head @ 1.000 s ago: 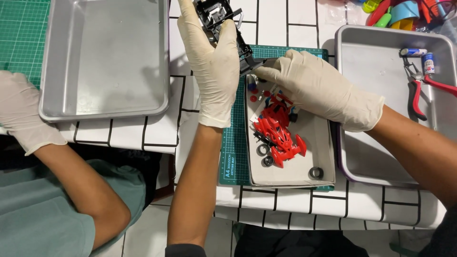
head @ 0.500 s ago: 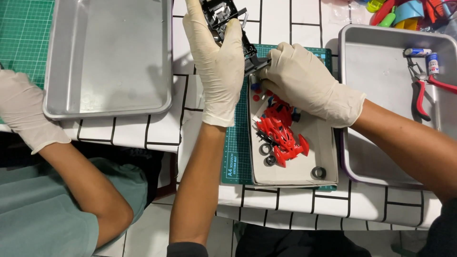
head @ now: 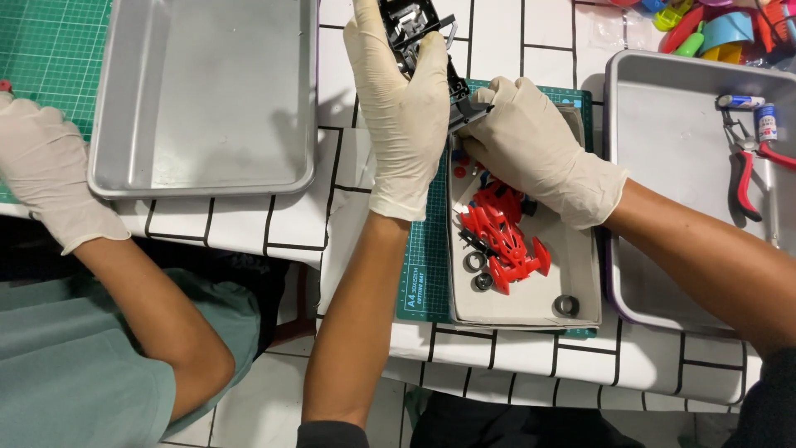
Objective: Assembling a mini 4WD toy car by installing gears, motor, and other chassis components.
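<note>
My left hand, in a white glove, grips a black toy car chassis above the table's far side. My gloved right hand pinches the chassis's near end, fingers closed on a small part there. Below my hands sits a shallow white tray holding a red toy car body, small red pieces and loose black wheels. The tray rests on a green cutting mat.
A metal tray lies at the left. Another metal tray at the right holds red-handled pliers and small batteries. Another person's gloved hand rests at the far left on a second green mat. Colourful tools lie top right.
My right hand has slid left and up along the chassis's near end. The left hand holds the chassis almost still. The other person's hand barely shifted.
</note>
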